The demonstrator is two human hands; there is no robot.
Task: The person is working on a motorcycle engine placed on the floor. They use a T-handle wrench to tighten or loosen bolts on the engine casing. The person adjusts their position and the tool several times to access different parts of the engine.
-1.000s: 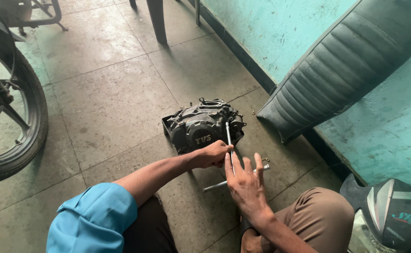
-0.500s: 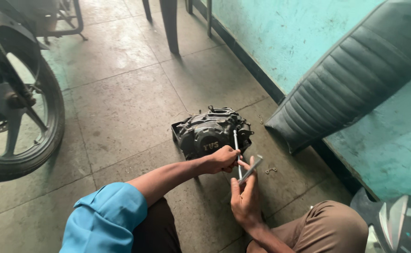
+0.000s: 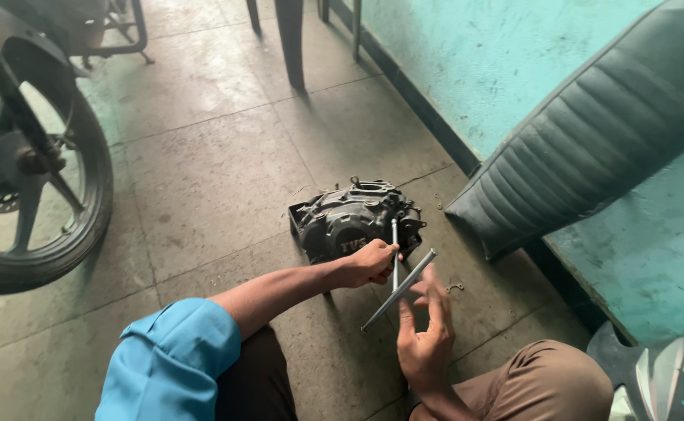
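Left hand [image 3: 369,263] closed around an upright thin metal rod [image 3: 394,251]; right hand [image 3: 426,335], fingers loosely curled, grips a slanted grey metal rod [image 3: 398,290]. Dark cast-metal engine cover [image 3: 349,221] partly hidden behind.

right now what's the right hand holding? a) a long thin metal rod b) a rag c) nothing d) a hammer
a: the right hand has its fingers around a long thin metal rod slanting in front of the dark engine cover on the floor, while the left hand holds a second, upright rod.
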